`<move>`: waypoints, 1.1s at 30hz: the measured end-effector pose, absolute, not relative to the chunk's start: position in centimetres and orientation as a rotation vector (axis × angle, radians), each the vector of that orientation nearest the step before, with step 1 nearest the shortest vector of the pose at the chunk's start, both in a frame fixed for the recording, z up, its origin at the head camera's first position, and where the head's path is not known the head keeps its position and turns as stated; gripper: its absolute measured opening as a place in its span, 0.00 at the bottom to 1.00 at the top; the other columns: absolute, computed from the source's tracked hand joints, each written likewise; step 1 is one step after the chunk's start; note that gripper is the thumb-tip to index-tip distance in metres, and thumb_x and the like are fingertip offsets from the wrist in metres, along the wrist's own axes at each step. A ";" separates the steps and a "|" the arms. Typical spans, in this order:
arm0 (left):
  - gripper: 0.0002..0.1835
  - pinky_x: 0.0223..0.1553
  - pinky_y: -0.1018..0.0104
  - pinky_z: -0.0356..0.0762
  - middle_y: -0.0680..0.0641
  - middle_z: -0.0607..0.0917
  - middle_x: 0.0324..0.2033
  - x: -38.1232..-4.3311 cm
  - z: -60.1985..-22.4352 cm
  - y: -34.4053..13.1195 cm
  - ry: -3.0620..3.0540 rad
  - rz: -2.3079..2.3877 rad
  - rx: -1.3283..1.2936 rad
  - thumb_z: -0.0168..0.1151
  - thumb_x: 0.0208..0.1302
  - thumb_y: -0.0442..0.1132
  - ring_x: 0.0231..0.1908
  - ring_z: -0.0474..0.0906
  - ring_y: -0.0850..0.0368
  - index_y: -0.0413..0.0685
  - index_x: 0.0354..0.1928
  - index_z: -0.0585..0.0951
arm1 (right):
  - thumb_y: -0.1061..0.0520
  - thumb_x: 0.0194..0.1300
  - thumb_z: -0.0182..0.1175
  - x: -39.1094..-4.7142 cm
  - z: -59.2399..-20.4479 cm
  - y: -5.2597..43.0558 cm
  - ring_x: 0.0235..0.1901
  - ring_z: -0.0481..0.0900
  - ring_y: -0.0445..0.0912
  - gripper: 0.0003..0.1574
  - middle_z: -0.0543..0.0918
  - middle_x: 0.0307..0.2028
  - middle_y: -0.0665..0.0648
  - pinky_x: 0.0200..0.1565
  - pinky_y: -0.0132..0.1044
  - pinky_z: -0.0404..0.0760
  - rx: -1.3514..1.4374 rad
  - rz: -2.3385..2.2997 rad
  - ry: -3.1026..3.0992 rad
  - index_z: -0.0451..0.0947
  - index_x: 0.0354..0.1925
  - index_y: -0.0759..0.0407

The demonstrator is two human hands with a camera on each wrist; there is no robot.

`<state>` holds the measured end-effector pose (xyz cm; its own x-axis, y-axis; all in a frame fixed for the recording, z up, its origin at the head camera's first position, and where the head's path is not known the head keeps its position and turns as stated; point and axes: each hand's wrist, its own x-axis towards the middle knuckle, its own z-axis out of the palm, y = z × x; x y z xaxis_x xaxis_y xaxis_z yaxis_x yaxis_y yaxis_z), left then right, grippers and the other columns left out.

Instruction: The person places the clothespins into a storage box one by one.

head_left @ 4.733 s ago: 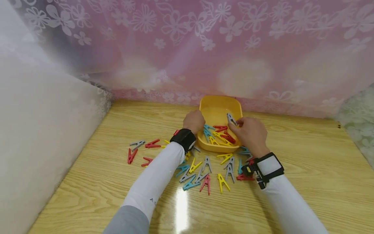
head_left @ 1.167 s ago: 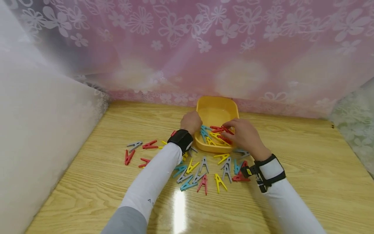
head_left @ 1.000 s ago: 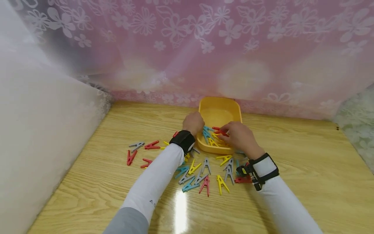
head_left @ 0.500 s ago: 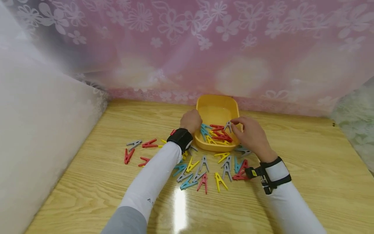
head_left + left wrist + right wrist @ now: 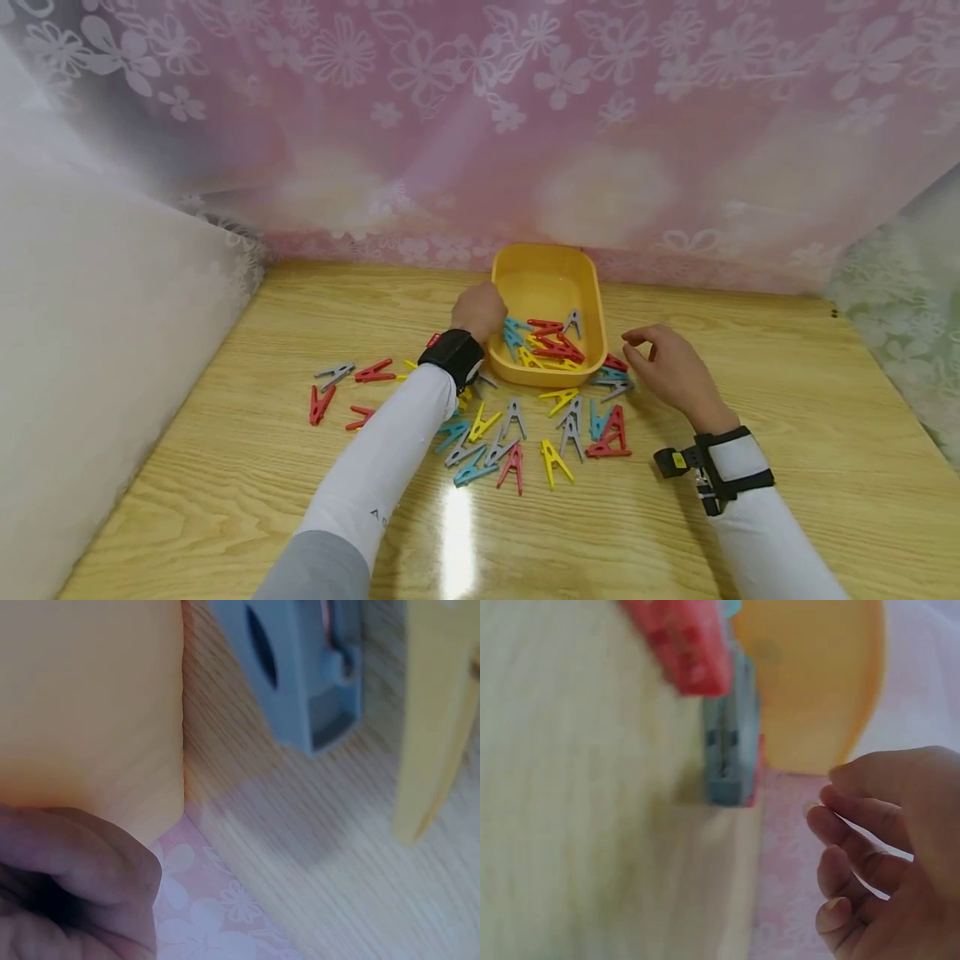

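Observation:
A yellow plastic basin (image 5: 549,380) stands near the back of the table, with red, yellow, blue and grey clothespins in its front half. A grey clothespin (image 5: 573,322) leans at the right inner side. My left hand (image 5: 480,311) grips the left rim; in the left wrist view its curled fingers (image 5: 90,862) lie against the basin's wall. My right hand (image 5: 671,371) hovers right of the basin, fingers loosely bent, holding nothing. Closest to it on the table are grey clothespins (image 5: 617,385); the right wrist view shows a gap between its fingertips and the clothespins.
Several clothespins lie scattered in front of the basin, among them a yellow one (image 5: 556,463) and a pink-red one (image 5: 512,468). More, including a red clothespin (image 5: 322,405), lie to the left. A pink floral curtain (image 5: 450,167) hangs behind the table.
My right hand put a red clothespin, then a grey one, into the basin. It has let go of the grey one and moved right, outside the basin. My left hand stays at the rim.

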<state>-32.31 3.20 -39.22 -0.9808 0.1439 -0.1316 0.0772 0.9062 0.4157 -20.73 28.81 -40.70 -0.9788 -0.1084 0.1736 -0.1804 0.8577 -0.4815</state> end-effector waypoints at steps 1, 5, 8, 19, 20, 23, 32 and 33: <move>0.11 0.31 0.61 0.78 0.44 0.82 0.32 -32.3 -39.2 3.2 2.911 0.624 0.168 0.52 0.69 0.39 0.32 0.79 0.52 0.40 0.38 0.81 | 0.55 0.70 0.53 -20.8 -40.9 29.0 0.34 0.73 0.53 0.20 0.78 0.47 0.66 0.34 0.44 0.70 0.211 0.779 -2.916 0.77 0.53 0.68; 0.10 0.32 0.61 0.79 0.44 0.81 0.32 -32.2 -39.2 3.2 2.914 0.628 0.154 0.53 0.69 0.39 0.32 0.79 0.52 0.40 0.39 0.81 | 0.52 0.70 0.54 -21.5 -41.9 29.1 0.36 0.73 0.53 0.23 0.77 0.49 0.66 0.36 0.44 0.71 0.175 0.828 -2.980 0.76 0.54 0.67; 0.10 0.32 0.61 0.79 0.44 0.81 0.32 -32.2 -39.4 3.2 2.913 0.626 0.154 0.53 0.68 0.38 0.32 0.79 0.52 0.39 0.39 0.81 | 0.48 0.70 0.55 -22.2 -42.5 29.0 0.37 0.74 0.53 0.24 0.77 0.49 0.66 0.37 0.46 0.72 0.193 0.841 -2.997 0.78 0.52 0.66; 0.11 0.33 0.61 0.78 0.45 0.82 0.32 -32.3 -39.3 3.3 2.920 0.608 0.149 0.53 0.69 0.39 0.31 0.79 0.53 0.40 0.40 0.82 | 0.50 0.66 0.60 -23.4 -42.5 28.4 0.39 0.76 0.55 0.24 0.79 0.46 0.67 0.41 0.51 0.75 0.294 0.802 -3.049 0.79 0.50 0.69; 0.11 0.33 0.61 0.79 0.45 0.82 0.32 -32.3 -39.3 3.3 2.921 0.607 0.151 0.53 0.69 0.39 0.31 0.79 0.53 0.40 0.40 0.82 | 0.51 0.66 0.60 -23.4 -42.5 28.5 0.40 0.77 0.55 0.23 0.79 0.46 0.67 0.41 0.51 0.75 0.309 0.795 -3.049 0.79 0.50 0.69; 0.10 0.32 0.62 0.78 0.45 0.81 0.31 -32.4 -39.3 3.4 2.922 0.613 0.156 0.53 0.69 0.39 0.31 0.78 0.53 0.40 0.40 0.81 | 0.53 0.65 0.60 -23.5 -42.4 28.5 0.40 0.77 0.56 0.21 0.80 0.44 0.66 0.43 0.53 0.75 0.369 0.782 -3.043 0.80 0.48 0.69; 0.11 0.29 0.63 0.78 0.45 0.81 0.31 -32.3 -39.4 3.4 2.913 0.614 0.126 0.53 0.70 0.40 0.29 0.78 0.53 0.40 0.39 0.81 | 0.53 0.66 0.60 -23.7 -42.6 28.4 0.44 0.77 0.59 0.21 0.80 0.44 0.67 0.47 0.55 0.73 0.351 0.732 -3.044 0.80 0.48 0.69; 0.11 0.29 0.63 0.78 0.45 0.80 0.31 -32.3 -39.4 3.4 2.909 0.611 0.121 0.53 0.70 0.40 0.29 0.77 0.53 0.40 0.40 0.81 | 0.52 0.66 0.59 -23.7 -42.7 28.4 0.45 0.77 0.59 0.21 0.80 0.44 0.67 0.47 0.56 0.73 0.338 0.722 -3.051 0.80 0.48 0.69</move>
<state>-32.35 3.37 -39.43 -0.9829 0.1127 -0.1453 0.0447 0.9128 0.4059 -23.67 28.45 -42.67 -0.9769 -0.2103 0.0373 -0.2048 0.8723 -0.4440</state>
